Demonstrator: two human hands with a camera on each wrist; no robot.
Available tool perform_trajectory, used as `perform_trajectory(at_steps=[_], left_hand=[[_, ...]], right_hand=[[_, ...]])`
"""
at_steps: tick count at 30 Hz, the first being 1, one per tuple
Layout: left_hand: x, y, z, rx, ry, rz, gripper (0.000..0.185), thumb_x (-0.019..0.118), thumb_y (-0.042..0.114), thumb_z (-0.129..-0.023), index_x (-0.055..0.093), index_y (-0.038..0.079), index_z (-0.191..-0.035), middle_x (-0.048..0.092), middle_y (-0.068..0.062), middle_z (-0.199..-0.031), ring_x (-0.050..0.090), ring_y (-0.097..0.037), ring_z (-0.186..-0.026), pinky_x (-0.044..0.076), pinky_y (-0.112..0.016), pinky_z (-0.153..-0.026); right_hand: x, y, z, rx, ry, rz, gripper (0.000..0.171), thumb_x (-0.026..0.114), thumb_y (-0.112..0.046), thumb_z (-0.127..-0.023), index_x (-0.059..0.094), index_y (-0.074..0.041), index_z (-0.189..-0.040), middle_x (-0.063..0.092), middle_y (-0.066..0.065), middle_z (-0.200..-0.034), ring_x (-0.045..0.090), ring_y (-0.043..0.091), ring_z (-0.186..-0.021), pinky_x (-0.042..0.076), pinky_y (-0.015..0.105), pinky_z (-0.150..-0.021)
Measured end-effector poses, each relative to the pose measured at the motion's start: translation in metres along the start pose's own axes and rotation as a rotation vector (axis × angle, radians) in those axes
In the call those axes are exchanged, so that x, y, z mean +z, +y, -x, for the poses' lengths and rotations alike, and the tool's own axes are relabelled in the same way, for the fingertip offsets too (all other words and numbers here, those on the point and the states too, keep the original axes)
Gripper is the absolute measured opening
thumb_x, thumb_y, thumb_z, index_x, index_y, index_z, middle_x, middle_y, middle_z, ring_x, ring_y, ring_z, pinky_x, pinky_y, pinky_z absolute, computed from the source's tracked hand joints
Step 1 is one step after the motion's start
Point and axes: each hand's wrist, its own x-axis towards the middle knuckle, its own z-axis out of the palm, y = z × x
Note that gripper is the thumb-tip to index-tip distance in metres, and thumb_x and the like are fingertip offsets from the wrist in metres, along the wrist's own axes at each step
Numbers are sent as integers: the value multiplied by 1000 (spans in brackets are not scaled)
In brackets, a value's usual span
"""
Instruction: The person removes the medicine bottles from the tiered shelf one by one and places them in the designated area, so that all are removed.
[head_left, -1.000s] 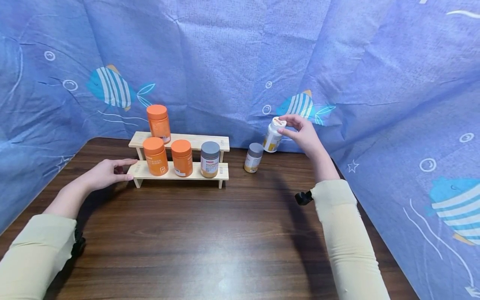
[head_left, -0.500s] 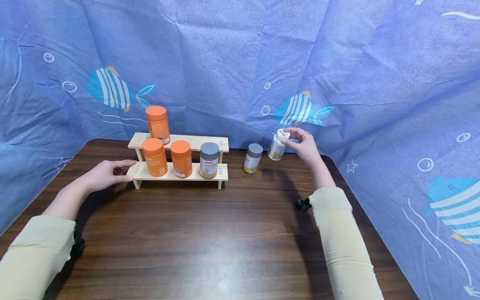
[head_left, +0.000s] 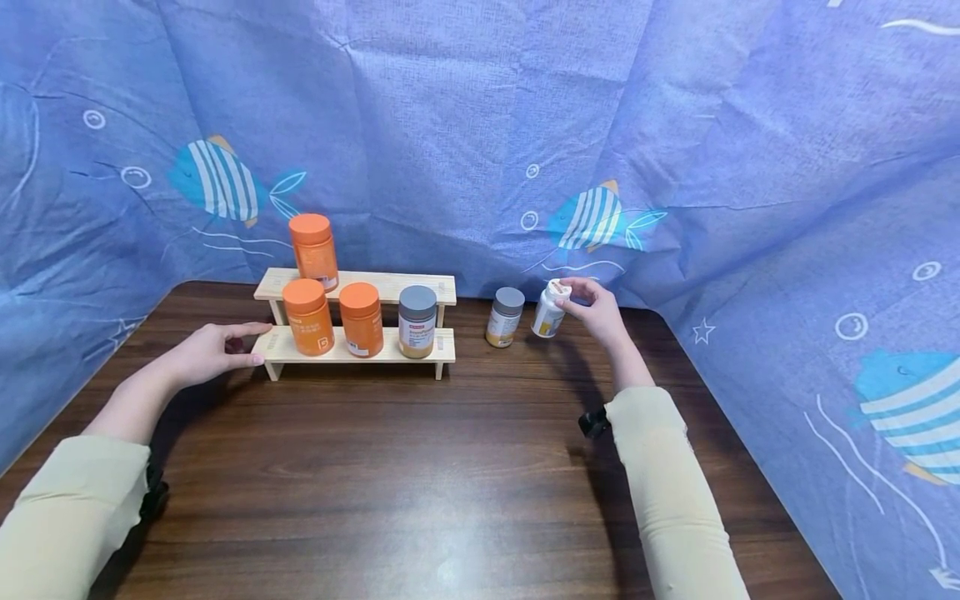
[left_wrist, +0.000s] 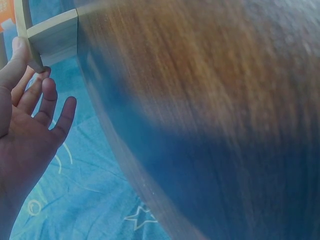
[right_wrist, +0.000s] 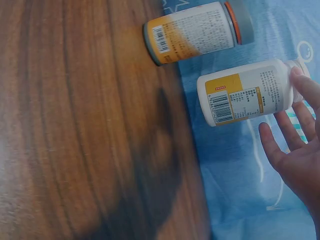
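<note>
My right hand (head_left: 576, 297) pinches the cap of a white bottle (head_left: 548, 313) with a yellow label, held upright and slightly tilted low over the back right of the table. The right wrist view shows the white bottle (right_wrist: 245, 95) with my fingers (right_wrist: 272, 140) spread beside it. I cannot tell whether its base touches the table. A small grey-capped bottle (head_left: 506, 317) stands just left of it. My left hand (head_left: 238, 343) lies flat on the table with straight fingers against the left end of a two-step wooden rack (head_left: 442, 348).
The rack's lower step holds two orange jars (head_left: 307, 317) and a grey-lidded jar (head_left: 417, 321); one orange jar (head_left: 313, 251) stands on the upper step. Blue fish-print cloth (head_left: 480, 125) walls in the dark wooden table (head_left: 390, 475) at back and sides.
My right hand has lowered the white bottle from chest height down to the table beside the grey-capped bottle. The left hand has stayed at the rack.
</note>
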Motion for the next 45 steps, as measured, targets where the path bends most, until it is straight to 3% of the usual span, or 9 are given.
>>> perform_trajectory(at_steps=[5,9,14,18,27,31,37,45], left_hand=[[0,0,0,15,16,-6,61,67,34,-88,48,3,-137,61,-14,-95,45,-18,-72,37,-29,-58],[0,0,1,9,8,1,62,67,34,-88,47,4,-138,60,-10,-87,45,-17,-70,37,-29,-56],[1,-1,0,20,14,3,62,67,34,-88,47,3,-138,61,-19,-106,46,-19,-73,37,-29,-59],[1,0,0,25,19,-4,61,66,34,-88,48,3,-137,60,-22,-111,46,-20,-75,38,-30,-61],[1,2,1,20,19,-7,62,66,35,-88,47,2,-137,58,-24,-114,46,-20,-76,38,-30,-62],[1,2,2,16,15,0,61,67,34,-88,48,2,-137,61,-18,-101,46,-20,-74,37,-29,-59],[1,1,2,15,16,0,61,67,34,-88,48,3,-137,60,-9,-87,45,-18,-72,36,-29,-58],[1,1,2,25,27,0,60,67,33,-88,49,2,-136,61,-19,-106,46,-19,-74,38,-29,-60]], right_hand=[[3,11,2,20,-8,-34,42,69,-7,-85,57,3,-124,58,26,-121,55,13,-98,43,23,-81],[6,18,5,30,-18,-74,42,68,-3,-85,56,6,-124,57,29,-121,57,9,-94,44,19,-79],[10,23,7,47,-22,-77,42,68,-3,-85,56,7,-123,57,28,-122,57,13,-98,43,17,-79],[12,27,10,60,-27,-66,41,68,-3,-85,56,7,-123,57,28,-121,57,17,-98,43,18,-79],[14,28,13,68,0,-95,41,67,-2,-85,55,7,-124,58,26,-118,57,12,-93,44,18,-78],[14,27,13,73,-13,-130,43,67,-3,-85,54,8,-125,59,22,-118,57,8,-94,45,19,-80],[10,22,12,44,-39,-108,46,66,-2,-87,50,10,-128,54,27,-125,56,17,-104,43,18,-82],[4,19,4,55,-40,-95,47,68,-6,-86,52,4,-129,51,25,-131,49,35,-121,41,24,-88]])
